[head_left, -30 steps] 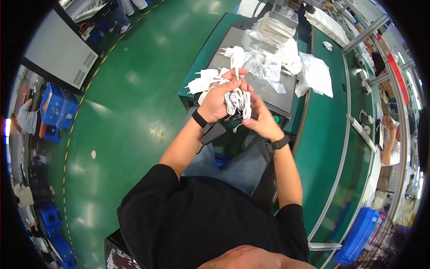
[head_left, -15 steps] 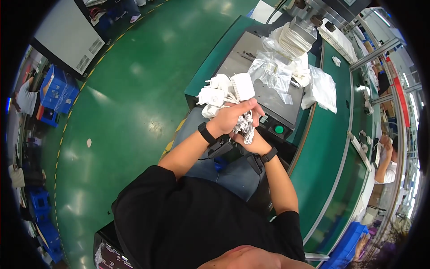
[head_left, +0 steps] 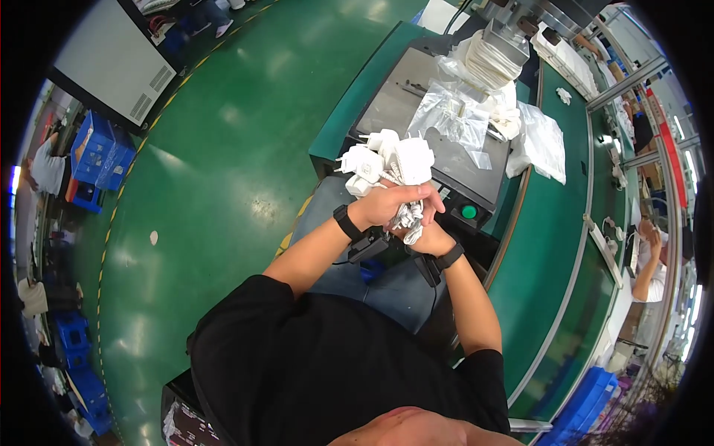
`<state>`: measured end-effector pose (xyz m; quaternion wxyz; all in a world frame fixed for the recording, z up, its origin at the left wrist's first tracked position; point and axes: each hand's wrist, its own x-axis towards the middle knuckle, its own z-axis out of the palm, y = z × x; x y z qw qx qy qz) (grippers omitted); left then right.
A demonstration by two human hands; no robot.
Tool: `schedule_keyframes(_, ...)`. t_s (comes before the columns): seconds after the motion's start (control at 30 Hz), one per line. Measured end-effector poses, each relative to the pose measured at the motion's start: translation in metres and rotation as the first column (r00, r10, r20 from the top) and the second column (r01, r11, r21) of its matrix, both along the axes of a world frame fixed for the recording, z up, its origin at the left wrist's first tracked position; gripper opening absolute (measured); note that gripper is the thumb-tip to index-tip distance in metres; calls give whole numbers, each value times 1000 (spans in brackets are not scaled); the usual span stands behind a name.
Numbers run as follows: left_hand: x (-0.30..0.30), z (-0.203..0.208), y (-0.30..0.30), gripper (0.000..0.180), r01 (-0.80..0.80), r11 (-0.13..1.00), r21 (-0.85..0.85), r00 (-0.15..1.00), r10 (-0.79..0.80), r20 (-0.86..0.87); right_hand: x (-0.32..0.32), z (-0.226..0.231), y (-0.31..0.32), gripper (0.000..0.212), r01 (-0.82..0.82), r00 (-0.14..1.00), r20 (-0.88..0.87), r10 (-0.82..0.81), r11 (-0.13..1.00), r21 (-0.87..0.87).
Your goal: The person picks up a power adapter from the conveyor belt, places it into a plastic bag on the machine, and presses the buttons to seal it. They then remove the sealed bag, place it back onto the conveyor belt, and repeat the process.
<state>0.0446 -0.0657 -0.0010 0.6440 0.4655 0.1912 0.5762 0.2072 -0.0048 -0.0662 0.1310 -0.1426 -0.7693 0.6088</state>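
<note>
A bunch of white plug-in power adapters (head_left: pixel 413 160) is gathered between my hands above my lap. Their coiled white cables (head_left: pixel 407 218) hang down between my palms. My left hand (head_left: pixel 393 203) wraps over the bunch from the left, thumb stretched across the top. From below and to the right, my right hand (head_left: pixel 431 238) closes round the cables; its fingers are partly hidden behind them. Each wrist wears a black strap with a small dark box attached. Just beyond the adapters lies the grey metal machine bed (head_left: pixel 387 104).
Clear plastic bags (head_left: pixel 454 115) lie on the machine bed under a metal press head (head_left: pixel 506 48). A green push button (head_left: pixel 468 212) sits at its near corner. To the right runs a green bench (head_left: pixel 554 245) with a white plastic bag (head_left: pixel 541 141). A co-worker's arm (head_left: pixel 651 264) shows beyond.
The bunch of adapters has dropped slightly toward me and to the right, and its plugs have tilted a little. Both hands keep their grip. The whole view has shifted slightly.
</note>
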Motion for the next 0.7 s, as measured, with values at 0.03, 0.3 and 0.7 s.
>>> schedule_keyframes(0.03, 0, -1, 0, 44, 12, 1000, -6, 1000, -12, 6, 0, -1, 0, 54, 0, 1000, 1, 0, 1000, -2)
schedule_keyframes(0.3, -2, -7, -1, 43, 47, 999, -20, 996, -46, 76, 3, -1, 3, 63, -80, 996, 45, 76, 993, 90)
schedule_keyframes(0.7, -3, -12, 3, 44, 55, 998, -19, 991, -52, 121, -1, 3, -1, 38, -17, 998, -64, 27, 988, 156)
